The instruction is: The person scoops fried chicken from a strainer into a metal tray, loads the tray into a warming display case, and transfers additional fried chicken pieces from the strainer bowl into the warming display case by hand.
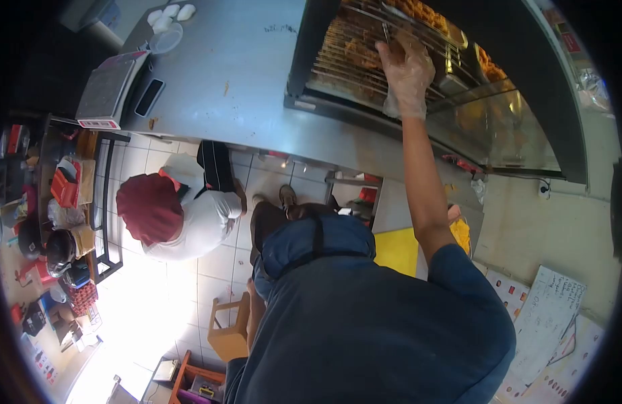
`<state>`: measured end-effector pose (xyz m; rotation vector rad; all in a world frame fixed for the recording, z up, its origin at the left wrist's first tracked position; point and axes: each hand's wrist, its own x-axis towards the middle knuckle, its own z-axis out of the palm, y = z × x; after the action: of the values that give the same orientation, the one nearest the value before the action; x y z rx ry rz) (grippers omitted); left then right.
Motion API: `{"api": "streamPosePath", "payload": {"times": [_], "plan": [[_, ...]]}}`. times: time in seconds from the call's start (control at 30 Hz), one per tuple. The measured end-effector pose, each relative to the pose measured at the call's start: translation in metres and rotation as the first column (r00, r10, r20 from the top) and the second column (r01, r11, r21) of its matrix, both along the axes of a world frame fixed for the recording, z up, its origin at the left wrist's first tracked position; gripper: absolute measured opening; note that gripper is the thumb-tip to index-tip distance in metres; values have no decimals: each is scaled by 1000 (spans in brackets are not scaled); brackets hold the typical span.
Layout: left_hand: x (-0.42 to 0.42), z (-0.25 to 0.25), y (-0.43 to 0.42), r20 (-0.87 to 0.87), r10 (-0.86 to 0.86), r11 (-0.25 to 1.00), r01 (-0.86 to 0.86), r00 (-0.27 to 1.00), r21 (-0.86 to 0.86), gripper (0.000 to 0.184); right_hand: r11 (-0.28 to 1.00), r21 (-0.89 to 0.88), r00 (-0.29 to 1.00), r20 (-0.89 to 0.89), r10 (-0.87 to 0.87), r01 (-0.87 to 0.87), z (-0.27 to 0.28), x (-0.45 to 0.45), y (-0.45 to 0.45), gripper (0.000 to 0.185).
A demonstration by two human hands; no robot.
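Steel surface (pixel 250 81) meets the food display cabinet (pixel 299 74). My gloved right hand (pixel 410 71) is inside, nearer than the left arm (pixel 255 320); thumb apart, fingers bent, can't tell its grip. Fried pieces (pixel 355 52) lie just off the thumb side. Left hand state: unclear.

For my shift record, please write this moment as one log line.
right hand gloved, inside cabinet | grip unclear | food on racks | phone on counter
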<state>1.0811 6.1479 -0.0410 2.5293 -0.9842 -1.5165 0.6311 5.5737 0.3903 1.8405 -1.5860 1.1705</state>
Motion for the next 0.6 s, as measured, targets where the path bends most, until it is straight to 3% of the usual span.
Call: {"api": "streamPosePath", "payload": {"times": [0.1,0.2,0.27,0.4,0.5,0.57,0.6], "plan": [[-13,6,3,36,-259,966,259,965,1,27,998,33,998,46,49,-51,13,10,7,31],[-22,8,-17,74,-284,956,288,956,-49,27,988,152,999,52,-17,9,8,28,25,43],[-24,14,-47,81,-144,987,149,986,-63,28,981,186,999,7,52,-52,21,48,39,44],[-27,49,-104,16,284,958,-283,959,-41,28,970,163,971,188,150,-181,27,84,61,38],[-18,75,-132,-186,660,738,-674,728,-17,29,952,96,887,401,229,-289,12,94,59,36],[-3,51,-143,-378,773,562,-826,510,35,32,945,69,784,580,222,-319,-1,92,57,37],[4,48,-151,-384,764,570,-822,519,23,33,941,79,713,675,191,-328,-10,94,64,38]]}}
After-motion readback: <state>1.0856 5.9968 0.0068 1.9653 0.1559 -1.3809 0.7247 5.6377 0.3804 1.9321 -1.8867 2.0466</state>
